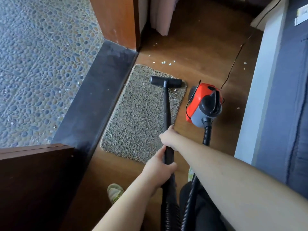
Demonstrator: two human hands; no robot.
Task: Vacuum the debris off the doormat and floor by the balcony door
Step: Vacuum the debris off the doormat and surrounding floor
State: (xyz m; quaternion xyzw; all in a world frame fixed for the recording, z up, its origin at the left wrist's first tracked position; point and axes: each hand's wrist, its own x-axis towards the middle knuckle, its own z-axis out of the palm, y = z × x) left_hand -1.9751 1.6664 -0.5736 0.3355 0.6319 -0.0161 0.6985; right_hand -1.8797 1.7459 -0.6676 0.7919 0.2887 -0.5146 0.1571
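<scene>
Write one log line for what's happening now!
both hands grip wand | nozzle on doormat | crumbs remain

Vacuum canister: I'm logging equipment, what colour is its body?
Bright orange-red with grey and black parts, shown in the head view.

Both arms were bare and extended forward and down. Left hand (159,169) was the nearer one, forearm coming up from bottom centre, fingers (170,165) curled round the black wand (167,112), thumb side toward the left. Right hand (169,137) sat further along the same wand, just ahead of the left, knuckles up, fingers wrapped over the tube from its right side. Right forearm ran in from the lower right corner, long and nearly straight, wrist roughly in line with the arm. The two hands were close together, not touching as far as could be seen. One foot (115,192) showed below the left forearm.
</scene>
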